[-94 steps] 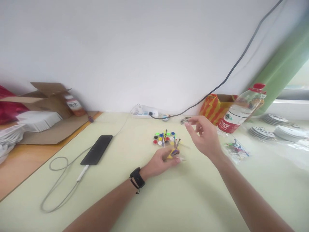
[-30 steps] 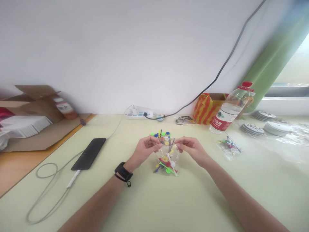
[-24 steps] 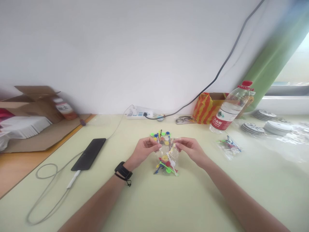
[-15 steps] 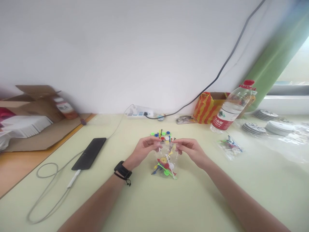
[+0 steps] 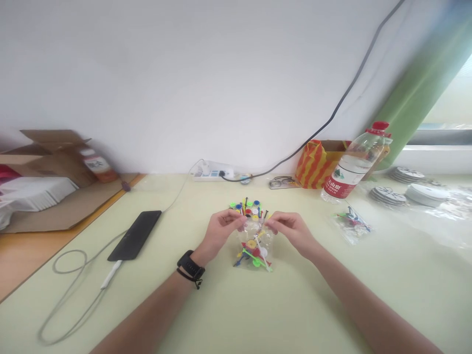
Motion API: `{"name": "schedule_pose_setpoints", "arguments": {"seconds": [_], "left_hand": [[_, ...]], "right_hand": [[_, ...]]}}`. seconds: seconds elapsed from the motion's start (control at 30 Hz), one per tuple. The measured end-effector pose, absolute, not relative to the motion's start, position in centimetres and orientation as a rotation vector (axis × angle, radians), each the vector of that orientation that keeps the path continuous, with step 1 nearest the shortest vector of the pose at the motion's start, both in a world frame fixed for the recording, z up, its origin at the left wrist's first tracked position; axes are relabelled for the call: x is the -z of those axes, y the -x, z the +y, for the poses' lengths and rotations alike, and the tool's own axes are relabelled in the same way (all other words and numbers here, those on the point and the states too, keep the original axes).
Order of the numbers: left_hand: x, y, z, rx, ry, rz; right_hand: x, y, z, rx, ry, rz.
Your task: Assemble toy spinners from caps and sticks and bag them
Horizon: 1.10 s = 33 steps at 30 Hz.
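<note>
A clear plastic bag (image 5: 253, 250) with coloured plastic arrows and discs inside hangs or rests in front of me, its top edge stretched between my hands. My left hand (image 5: 224, 228) pinches the bag's upper left corner. At its upper right corner, the thumb and fingers of my right hand (image 5: 287, 228) are pinched on it. Just behind the bag, loose coloured discs and small arrows (image 5: 254, 204) lie in a pile on the pale green table (image 5: 236, 314), partly hidden by the bag and fingers.
Left of my hands lies a black phone (image 5: 134, 236) with a cable. A power strip (image 5: 212, 172) is by the wall. To the right are a large water bottle (image 5: 344, 172), a striped bag (image 5: 315, 164), another filled bag (image 5: 353, 223) and stacked discs (image 5: 387, 195).
Both hands keep the bag. My right-hand fingers have shifted slightly along its top edge, and the bag's lower part has moved a little to the right.
</note>
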<state>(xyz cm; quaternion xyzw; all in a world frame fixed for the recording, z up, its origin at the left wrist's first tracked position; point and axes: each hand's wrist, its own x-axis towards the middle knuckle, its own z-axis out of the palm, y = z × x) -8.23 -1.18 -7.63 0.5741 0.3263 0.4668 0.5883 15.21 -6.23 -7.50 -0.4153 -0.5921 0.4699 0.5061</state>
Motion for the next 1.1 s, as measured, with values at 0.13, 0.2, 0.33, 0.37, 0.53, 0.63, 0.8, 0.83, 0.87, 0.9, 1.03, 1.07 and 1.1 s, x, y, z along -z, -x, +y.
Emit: {"name": "schedule_pose_setpoints", "arguments": {"seconds": [0.13,0.2,0.33,0.37,0.53,0.63,0.8,0.83,0.87,0.9,1.03,1.07,1.1], "left_hand": [[7.8,8.0,-1.3,-1.098,-1.374,0.781],[7.8,8.1,-1.3,-1.048,-1.386,0.782],[7.6,8.0,-1.5,-0.958,-1.425,0.813],[7.6,8.0,-1.6,-0.962,-1.428,0.821],[7.5,7.7,-2.1,-0.973,-1.453,0.808],[7.7,7.7,-2.3,-0.96,-1.476,0.75],[8.2,7.5,-2.2,-0.972,-1.523,0.741],[8.2,7.5,-2.1,-0.978,-1.522,0.751],[8.1,7.6,-2.1,-0.98,-1.519,0.762],[8.1,7.6,-2.0,-0.98,-1.511,0.774],[7.8,8.1,-1.6,-0.956,-1.497,0.812],[7.8,8.2,-1.5,-0.952,-1.502,0.814],[7.8,8.2,-1.5,-0.951,-1.509,0.811]], "right_hand": [[7.5,-14.8,-6.2,-1.099,1.022,-1.386],[7.6,-14.9,-6.1,-1.108,1.018,-1.381],[7.7,-15.1,-6.1,-1.102,1.05,-1.42],[7.6,-15.0,-6.1,-1.102,1.053,-1.426],[7.6,-14.5,-6.4,-1.104,1.08,-1.441],[7.8,-14.1,-6.5,-1.093,1.077,-1.459],[7.9,-13.8,-6.6,-1.036,1.067,-1.52],[7.9,-13.8,-6.6,-1.028,1.072,-1.528],[7.9,-13.9,-6.6,-1.027,1.076,-1.531],[7.9,-13.9,-6.6,-1.033,1.079,-1.53],[7.7,-14.5,-6.5,-1.082,1.074,-1.493],[7.6,-14.7,-6.5,-1.089,1.072,-1.481],[7.5,-14.8,-6.4,-1.095,1.068,-1.47]]}}
